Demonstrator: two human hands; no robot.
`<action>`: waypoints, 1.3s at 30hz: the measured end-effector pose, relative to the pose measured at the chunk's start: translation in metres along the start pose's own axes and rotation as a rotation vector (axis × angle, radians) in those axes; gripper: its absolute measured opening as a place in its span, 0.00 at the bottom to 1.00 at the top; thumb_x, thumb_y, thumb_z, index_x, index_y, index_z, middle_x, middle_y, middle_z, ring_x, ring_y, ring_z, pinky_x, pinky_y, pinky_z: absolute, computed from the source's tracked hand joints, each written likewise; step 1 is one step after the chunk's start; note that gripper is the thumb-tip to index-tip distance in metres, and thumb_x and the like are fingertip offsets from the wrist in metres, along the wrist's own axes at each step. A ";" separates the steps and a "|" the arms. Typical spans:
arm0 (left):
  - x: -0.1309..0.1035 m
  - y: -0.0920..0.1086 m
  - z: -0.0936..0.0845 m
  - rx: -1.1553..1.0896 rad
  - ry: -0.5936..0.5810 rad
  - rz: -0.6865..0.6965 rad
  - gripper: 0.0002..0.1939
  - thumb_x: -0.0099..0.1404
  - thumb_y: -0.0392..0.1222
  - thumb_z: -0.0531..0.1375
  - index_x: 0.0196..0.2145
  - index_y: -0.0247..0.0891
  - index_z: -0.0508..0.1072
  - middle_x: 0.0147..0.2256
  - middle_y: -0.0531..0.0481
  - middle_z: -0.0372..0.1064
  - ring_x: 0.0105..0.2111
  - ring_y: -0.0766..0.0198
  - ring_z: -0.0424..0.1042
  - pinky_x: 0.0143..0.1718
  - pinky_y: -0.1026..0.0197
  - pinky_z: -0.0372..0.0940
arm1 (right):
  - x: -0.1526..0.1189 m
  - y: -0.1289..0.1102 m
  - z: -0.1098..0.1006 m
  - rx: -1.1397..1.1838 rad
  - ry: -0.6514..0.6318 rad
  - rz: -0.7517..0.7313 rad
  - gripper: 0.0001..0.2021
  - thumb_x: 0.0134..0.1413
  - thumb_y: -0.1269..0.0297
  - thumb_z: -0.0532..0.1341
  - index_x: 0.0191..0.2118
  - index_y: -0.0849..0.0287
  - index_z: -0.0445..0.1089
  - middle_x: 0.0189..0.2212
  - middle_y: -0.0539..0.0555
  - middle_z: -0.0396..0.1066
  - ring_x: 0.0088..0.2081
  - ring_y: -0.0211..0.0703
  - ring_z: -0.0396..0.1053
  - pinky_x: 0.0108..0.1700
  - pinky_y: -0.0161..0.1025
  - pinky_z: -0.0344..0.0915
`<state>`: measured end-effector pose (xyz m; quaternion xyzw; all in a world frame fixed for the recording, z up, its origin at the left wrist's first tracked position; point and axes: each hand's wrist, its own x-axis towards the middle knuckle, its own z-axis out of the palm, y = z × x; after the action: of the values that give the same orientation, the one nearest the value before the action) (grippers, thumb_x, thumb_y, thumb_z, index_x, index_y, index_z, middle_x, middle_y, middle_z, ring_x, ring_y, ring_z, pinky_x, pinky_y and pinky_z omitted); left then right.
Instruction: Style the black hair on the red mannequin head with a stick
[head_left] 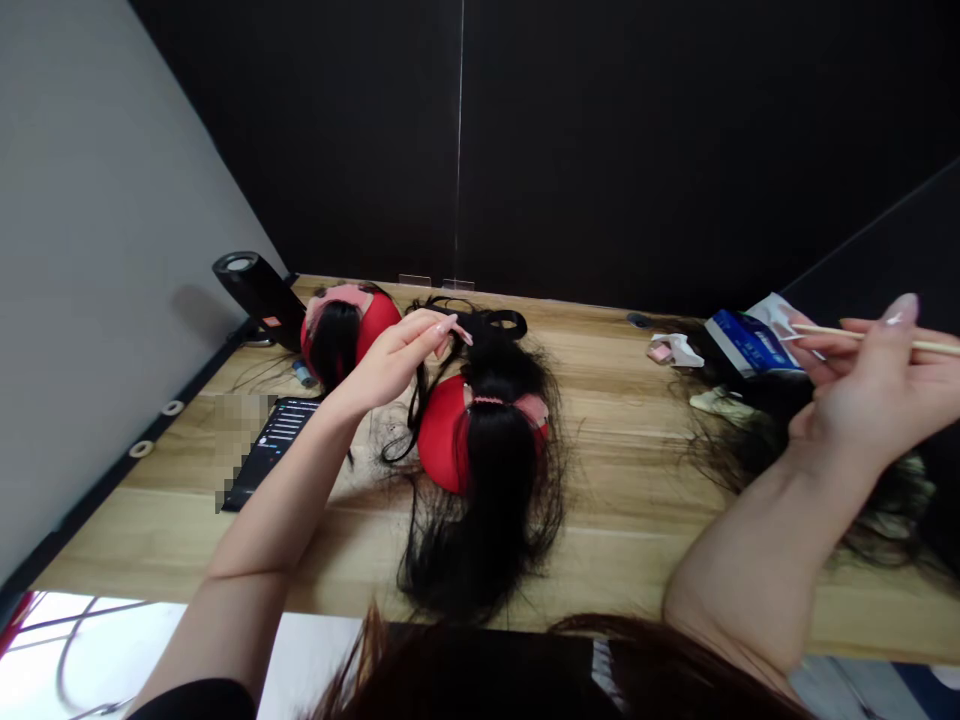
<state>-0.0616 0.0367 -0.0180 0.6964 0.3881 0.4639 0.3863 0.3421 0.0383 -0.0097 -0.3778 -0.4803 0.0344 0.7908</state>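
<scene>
A red head form point(444, 436) with long black hair point(499, 480) stands at the middle of the wooden table; a pinkish band crosses the hair near its top. Just above and left of it is my left hand point(409, 352), its fingers pinched on something small and pinkish that I cannot make out. My right hand point(874, 375), raised at the far right over the dark hair bundles, holds a thin light wooden stick point(847, 333) between thumb and fingers. The stick points left, well away from the head form.
Behind my left hand stands a second red head form point(381, 318) beside a black cylindrical speaker point(259, 298). A phone point(274, 450) lies at the left. Toward the right are a blue tissue pack point(746, 343), a small pink object point(661, 352) and loose black hair point(772, 405).
</scene>
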 end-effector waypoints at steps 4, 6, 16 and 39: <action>-0.003 -0.002 0.004 0.066 -0.044 0.012 0.21 0.68 0.53 0.55 0.24 0.35 0.67 0.49 0.43 0.66 0.53 0.57 0.62 0.59 0.59 0.54 | -0.016 -0.018 0.019 -0.060 -0.138 0.023 0.08 0.62 0.62 0.58 0.34 0.52 0.75 0.30 0.50 0.77 0.35 0.45 0.78 0.42 0.46 0.76; -0.004 -0.001 0.008 0.090 -0.066 0.015 0.21 0.69 0.52 0.53 0.24 0.35 0.67 0.50 0.42 0.64 0.55 0.57 0.61 0.60 0.58 0.54 | -0.035 -0.035 0.042 -0.107 -0.323 0.069 0.10 0.64 0.60 0.56 0.38 0.53 0.75 0.36 0.54 0.78 0.42 0.50 0.77 0.49 0.55 0.72; -0.015 -0.007 0.046 0.202 -0.018 0.229 0.17 0.72 0.49 0.49 0.37 0.36 0.72 0.58 0.41 0.52 0.64 0.57 0.50 0.69 0.52 0.45 | -0.145 -0.039 0.120 -0.027 -0.947 0.000 0.11 0.63 0.63 0.57 0.44 0.52 0.76 0.47 0.55 0.76 0.54 0.47 0.69 0.59 0.49 0.66; -0.024 0.005 0.049 0.010 -0.109 0.343 0.21 0.73 0.47 0.46 0.24 0.36 0.62 0.26 0.50 0.62 0.31 0.66 0.64 0.40 0.61 0.60 | -0.120 -0.012 0.108 -0.167 -0.948 0.016 0.12 0.62 0.63 0.56 0.45 0.55 0.76 0.48 0.58 0.75 0.54 0.51 0.69 0.59 0.54 0.63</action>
<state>-0.0207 0.0045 -0.0353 0.7784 0.2445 0.4825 0.3185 0.1892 0.0407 -0.0634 -0.3862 -0.7862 0.1703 0.4514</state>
